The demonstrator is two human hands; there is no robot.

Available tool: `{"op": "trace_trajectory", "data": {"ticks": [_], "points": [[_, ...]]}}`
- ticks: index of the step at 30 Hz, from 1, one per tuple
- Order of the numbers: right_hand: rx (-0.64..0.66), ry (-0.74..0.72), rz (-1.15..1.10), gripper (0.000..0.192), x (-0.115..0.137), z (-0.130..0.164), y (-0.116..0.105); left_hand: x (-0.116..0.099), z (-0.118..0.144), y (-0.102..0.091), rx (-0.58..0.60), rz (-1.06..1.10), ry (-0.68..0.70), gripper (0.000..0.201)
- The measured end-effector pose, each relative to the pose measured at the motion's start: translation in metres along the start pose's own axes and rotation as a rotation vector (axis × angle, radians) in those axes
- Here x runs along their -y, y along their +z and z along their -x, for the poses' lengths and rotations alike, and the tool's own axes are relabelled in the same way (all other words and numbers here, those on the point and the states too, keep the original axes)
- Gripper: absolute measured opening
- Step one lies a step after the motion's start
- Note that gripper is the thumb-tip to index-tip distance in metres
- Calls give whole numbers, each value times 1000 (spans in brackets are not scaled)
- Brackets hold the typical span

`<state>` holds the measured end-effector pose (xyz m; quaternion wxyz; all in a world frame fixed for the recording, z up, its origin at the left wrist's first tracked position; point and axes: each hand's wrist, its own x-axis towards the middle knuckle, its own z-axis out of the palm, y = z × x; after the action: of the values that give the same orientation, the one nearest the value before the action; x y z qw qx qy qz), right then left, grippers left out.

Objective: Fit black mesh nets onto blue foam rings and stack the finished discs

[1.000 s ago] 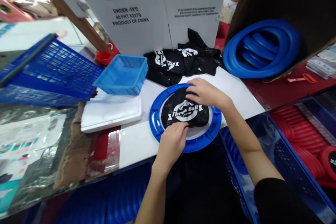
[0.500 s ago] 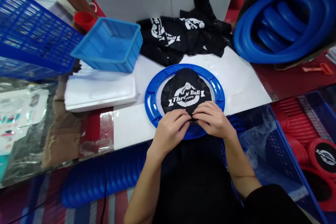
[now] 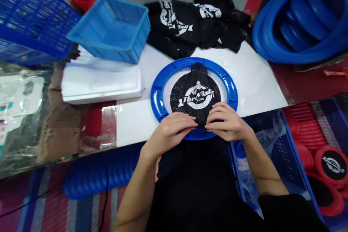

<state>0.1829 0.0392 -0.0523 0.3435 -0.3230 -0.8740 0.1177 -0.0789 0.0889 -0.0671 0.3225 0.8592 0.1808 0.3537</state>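
I've got both hands, left hand (image 3: 170, 132) and right hand (image 3: 227, 122), pinching the mesh net's (image 3: 196, 96) near edge over the blue ring (image 3: 160, 87); far edge looks hooked, the sides remain loose.

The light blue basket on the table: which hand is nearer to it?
The left hand. It rests at the blue ring's near edge, below and right of the light blue basket. The right hand lies farther right.
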Motion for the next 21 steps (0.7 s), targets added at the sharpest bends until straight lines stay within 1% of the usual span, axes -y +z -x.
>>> {"op": "trace_trajectory", "data": {"ticks": [3, 7, 11, 14, 21], "points": [[-21, -48, 48, 13, 0, 1, 4, 3, 1, -3, 12, 18, 80, 15], [-60, -117, 120, 25, -1, 6, 10, 3, 1, -8, 19, 31, 76, 14], [-24, -157, 183, 32, -1, 7, 10, 3, 0, -10, 35, 50, 89, 15], [0, -160, 198, 33, 0, 5, 9, 4, 0, -10, 35, 59, 98, 16], [-11, -200, 221, 31, 1, 6, 12, 5, 2, -7, 41, 58, 84, 20]]}}
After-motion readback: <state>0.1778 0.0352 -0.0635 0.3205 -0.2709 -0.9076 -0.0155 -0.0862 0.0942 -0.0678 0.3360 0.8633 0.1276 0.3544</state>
